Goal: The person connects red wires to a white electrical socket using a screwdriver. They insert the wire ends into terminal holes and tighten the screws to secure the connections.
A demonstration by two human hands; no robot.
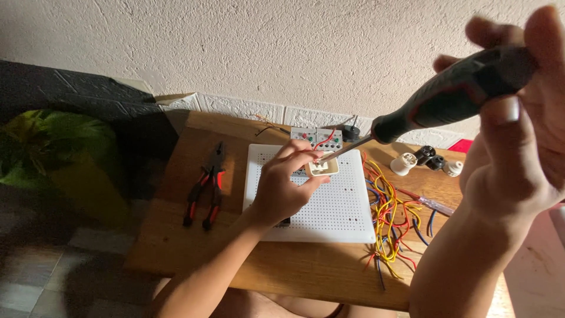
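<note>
The left hand (281, 191) is closed around a small cream box (323, 167), holding it over the white perforated board (329, 206) at the table's (294, 268) centre. The right hand (518, 129), at two o'clock, grips a black-handled screwdriver (453, 94), its tip in the box. Red pliers (206, 185) lie at nine o'clock, loose coloured wires (391, 215) at three o'clock.

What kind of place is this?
Probably a home spot for electrical tinkering: a small wooden table against a wall holds a white perforated board, a heap of coloured wires and red-handled pliers.
</note>
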